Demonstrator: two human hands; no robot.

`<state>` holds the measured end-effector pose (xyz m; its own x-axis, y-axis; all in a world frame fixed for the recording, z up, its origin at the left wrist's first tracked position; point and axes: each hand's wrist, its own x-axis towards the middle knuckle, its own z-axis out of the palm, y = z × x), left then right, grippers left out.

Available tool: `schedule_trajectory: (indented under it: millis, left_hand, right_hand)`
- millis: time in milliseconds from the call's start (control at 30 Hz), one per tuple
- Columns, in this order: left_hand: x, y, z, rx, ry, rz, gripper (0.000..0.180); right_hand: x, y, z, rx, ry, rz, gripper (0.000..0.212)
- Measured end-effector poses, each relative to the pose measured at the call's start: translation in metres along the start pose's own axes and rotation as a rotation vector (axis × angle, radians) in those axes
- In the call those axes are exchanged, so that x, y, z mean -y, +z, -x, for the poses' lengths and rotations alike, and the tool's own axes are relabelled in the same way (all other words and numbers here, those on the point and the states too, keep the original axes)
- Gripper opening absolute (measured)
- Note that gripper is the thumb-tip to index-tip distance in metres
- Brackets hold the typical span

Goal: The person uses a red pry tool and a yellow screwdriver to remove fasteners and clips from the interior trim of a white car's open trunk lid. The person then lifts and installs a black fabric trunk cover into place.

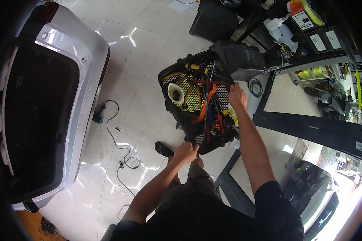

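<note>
Head view: your left hand (186, 152) grips the near end of the black basket (177, 117) before you; your right hand (237, 97) grips its right rim. Inside the basket sit an orange tool (205, 106) and a white cup (171, 88).

Head view: wide fisheye, worn left of its twin, upright. Looks steeply down past the wearer's torso (189, 219) to the floor (132, 100). Basket (210, 148) close, about mid-frame; car (40, 112) fills left side, edges bowing.
</note>
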<state>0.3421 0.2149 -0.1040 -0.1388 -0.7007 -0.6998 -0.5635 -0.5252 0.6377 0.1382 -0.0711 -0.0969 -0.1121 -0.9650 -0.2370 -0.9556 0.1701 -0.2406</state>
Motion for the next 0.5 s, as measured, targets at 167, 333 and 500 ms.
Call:
schedule_trajectory:
  millis: [167, 333, 500]
  left_hand:
    - [-0.053, 0.068, -0.035, 0.228, -0.003, 0.170, 0.051]
    - [-0.048, 0.089, -0.018, -0.004, 0.325, 0.021, 0.037]
    - [0.107, 0.039, 0.024, -0.136, 0.535, 0.054, 0.028]
  right_hand:
    - [-0.025, -0.011, -0.054, 0.011, -0.189, 0.042, 0.043]
    - [-0.025, -0.037, -0.070, 0.216, -0.144, 0.142, 0.053]
    - [-0.023, -0.032, -0.074, 0.174, -0.130, 0.278, 0.062]
